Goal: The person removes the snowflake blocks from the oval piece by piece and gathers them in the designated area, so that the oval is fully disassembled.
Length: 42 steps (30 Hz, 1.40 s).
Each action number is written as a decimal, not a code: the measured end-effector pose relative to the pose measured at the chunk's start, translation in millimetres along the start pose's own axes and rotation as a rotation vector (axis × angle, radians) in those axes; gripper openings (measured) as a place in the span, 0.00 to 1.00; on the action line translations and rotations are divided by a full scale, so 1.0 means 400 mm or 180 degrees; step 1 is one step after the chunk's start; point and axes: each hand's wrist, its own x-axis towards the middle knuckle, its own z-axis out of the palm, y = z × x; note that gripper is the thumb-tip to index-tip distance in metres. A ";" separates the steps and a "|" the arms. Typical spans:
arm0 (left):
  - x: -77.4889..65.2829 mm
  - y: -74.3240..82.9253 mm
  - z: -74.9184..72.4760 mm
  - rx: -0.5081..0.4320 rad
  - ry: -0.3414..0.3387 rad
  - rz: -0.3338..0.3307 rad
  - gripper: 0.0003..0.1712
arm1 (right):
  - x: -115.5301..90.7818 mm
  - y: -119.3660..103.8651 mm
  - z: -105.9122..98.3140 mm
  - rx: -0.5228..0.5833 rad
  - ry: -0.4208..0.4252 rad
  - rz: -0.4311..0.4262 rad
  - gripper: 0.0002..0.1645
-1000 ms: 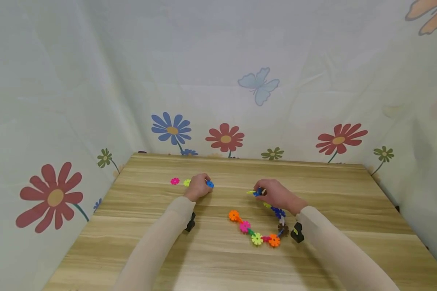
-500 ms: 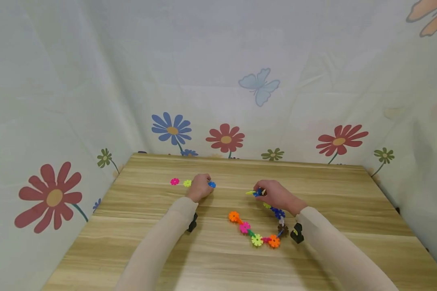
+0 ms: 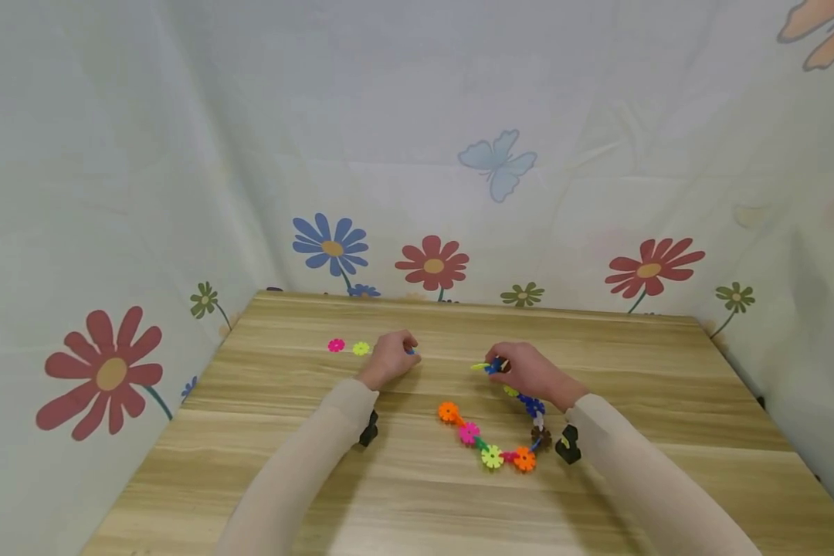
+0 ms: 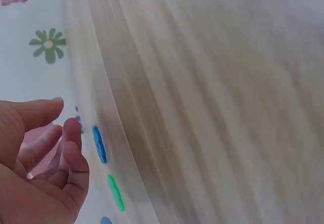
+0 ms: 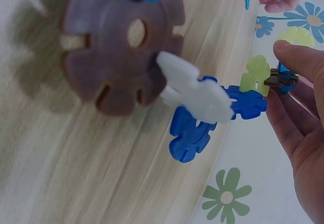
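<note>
My right hand [image 3: 528, 369] pinches the end of a chain of interlocking flower-shaped discs [image 3: 492, 457], which curves over the table in orange, pink, yellow-green, brown, white and blue. Between its thumb and fingers in the right wrist view are a blue disc [image 5: 288, 77] and a dark one, with a yellow disc [image 5: 297, 35] sticking out beyond. My left hand [image 3: 391, 357] reaches low over the table, thumb and fingers apart. Close by its fingertips in the left wrist view lie a blue disc [image 4: 99, 144] and a green disc [image 4: 115, 192]; in the head view the hand mostly hides them.
A loose pink disc [image 3: 337, 345] and a yellow-green disc [image 3: 361, 349] lie left of the left hand. The wooden table [image 3: 417, 510] ends at a pale curtain [image 3: 375, 139] printed with flowers. Each wrist wears a dark device.
My left hand has shifted slightly right, and the blue disc by its fingertips is now more covered. My right hand and the chain have stayed almost in place.
</note>
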 end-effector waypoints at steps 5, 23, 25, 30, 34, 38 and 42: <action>-0.011 0.023 0.013 -0.0115 -0.0066 0.0166 0.11 | 0.001 0.001 0.000 -0.0013 -0.0006 -0.0008 0.12; -0.036 0.127 0.082 -0.0656 -0.0419 0.0478 0.12 | 0.011 0.007 0.007 -0.0080 0.0041 -0.0088 0.13; -0.035 0.132 0.089 -0.0695 -0.0425 0.0522 0.11 | 0.011 0.008 0.008 -0.0099 0.0041 -0.0120 0.13; -0.030 0.133 0.099 -0.0801 -0.0426 0.0636 0.11 | 0.014 0.013 0.011 -0.0145 0.0052 -0.0166 0.13; -0.030 0.134 0.104 -0.0842 -0.0442 0.0626 0.10 | 0.014 0.017 0.013 -0.0164 0.0058 -0.0179 0.13; -0.030 0.142 0.108 -0.0804 -0.0469 0.0658 0.09 | 0.013 0.018 0.014 -0.0192 0.0062 -0.0209 0.13; -0.030 0.152 0.109 -0.0690 -0.0477 0.0705 0.08 | 0.013 0.018 0.014 -0.0233 0.0076 -0.0262 0.13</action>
